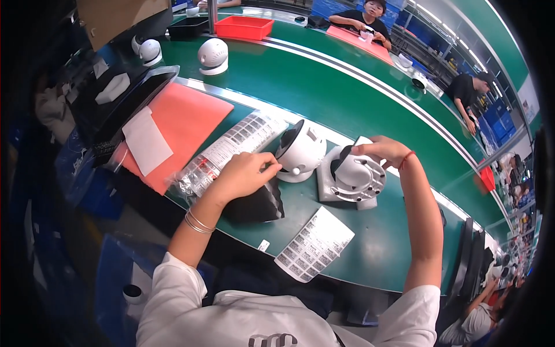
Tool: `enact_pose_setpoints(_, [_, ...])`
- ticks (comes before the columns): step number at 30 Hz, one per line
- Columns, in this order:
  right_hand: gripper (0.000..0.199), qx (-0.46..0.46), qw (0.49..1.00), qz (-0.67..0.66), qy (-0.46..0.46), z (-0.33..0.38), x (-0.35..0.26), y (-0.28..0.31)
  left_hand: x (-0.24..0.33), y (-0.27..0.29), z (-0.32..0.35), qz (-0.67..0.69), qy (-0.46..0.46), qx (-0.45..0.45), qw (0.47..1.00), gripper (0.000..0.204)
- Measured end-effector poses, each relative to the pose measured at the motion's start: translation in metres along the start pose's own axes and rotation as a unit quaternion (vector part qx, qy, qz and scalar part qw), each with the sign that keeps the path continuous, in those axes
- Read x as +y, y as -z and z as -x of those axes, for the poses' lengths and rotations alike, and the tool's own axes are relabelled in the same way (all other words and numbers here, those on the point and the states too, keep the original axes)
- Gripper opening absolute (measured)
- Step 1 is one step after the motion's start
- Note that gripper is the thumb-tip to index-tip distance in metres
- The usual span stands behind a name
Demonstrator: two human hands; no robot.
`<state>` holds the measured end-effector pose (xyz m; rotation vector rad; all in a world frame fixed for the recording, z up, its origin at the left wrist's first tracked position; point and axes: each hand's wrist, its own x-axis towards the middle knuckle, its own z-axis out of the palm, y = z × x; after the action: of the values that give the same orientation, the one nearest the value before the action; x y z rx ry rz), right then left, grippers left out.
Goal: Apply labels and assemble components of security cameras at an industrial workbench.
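A white rounded camera (306,151) with a dark front stands on the green bench in front of me. At its left edge is my left hand (245,173), thumb and forefinger pinched together; whatever they may hold is too small to make out. To the right, a second white camera (354,176) lies tipped, its round base showing toward me, against a white block-like piece (327,188). My right hand (386,151) grips this camera from above, its fingers partly hidden. A sheet of printed labels (315,246) lies nearer to me.
A plastic-wrapped roll of printed sheets (237,144), a black bag (260,205) and an orange mat (193,113) with white paper (147,141) lie left. Beyond are another white camera (213,56) on the green belt (300,78) and a red tray (244,28). Co-workers sit across.
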<state>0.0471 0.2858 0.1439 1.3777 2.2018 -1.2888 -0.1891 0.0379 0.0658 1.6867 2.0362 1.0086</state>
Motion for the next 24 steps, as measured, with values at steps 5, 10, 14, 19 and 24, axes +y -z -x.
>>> enact_pose_setpoints(5, [0.03,0.149,0.915,-0.282,0.246,-0.004,0.067,0.051,-0.017,-0.017,0.001,0.081,-0.008,0.006,0.997,0.027])
enact_pose_setpoints(10, [0.076,0.527,0.785,-0.097,0.311,-0.082,0.135,0.111,-0.016,-0.04,0.012,0.051,-0.137,-0.001,0.989,0.024])
enact_pose_setpoints(14, [0.101,0.671,0.682,0.208,0.204,-0.128,0.15,0.086,-0.019,-0.029,0.028,0.062,-0.145,0.02,0.987,0.032])
enact_pose_setpoints(19, [0.108,0.699,0.664,0.176,0.199,-0.168,0.187,0.093,-0.029,-0.011,0.063,-0.044,-0.165,0.073,0.983,0.073])
enact_pose_setpoints(24, [0.101,0.723,0.617,0.264,0.165,-0.12,0.124,0.06,-0.034,-0.017,0.081,0.015,0.002,0.076,0.997,0.077])
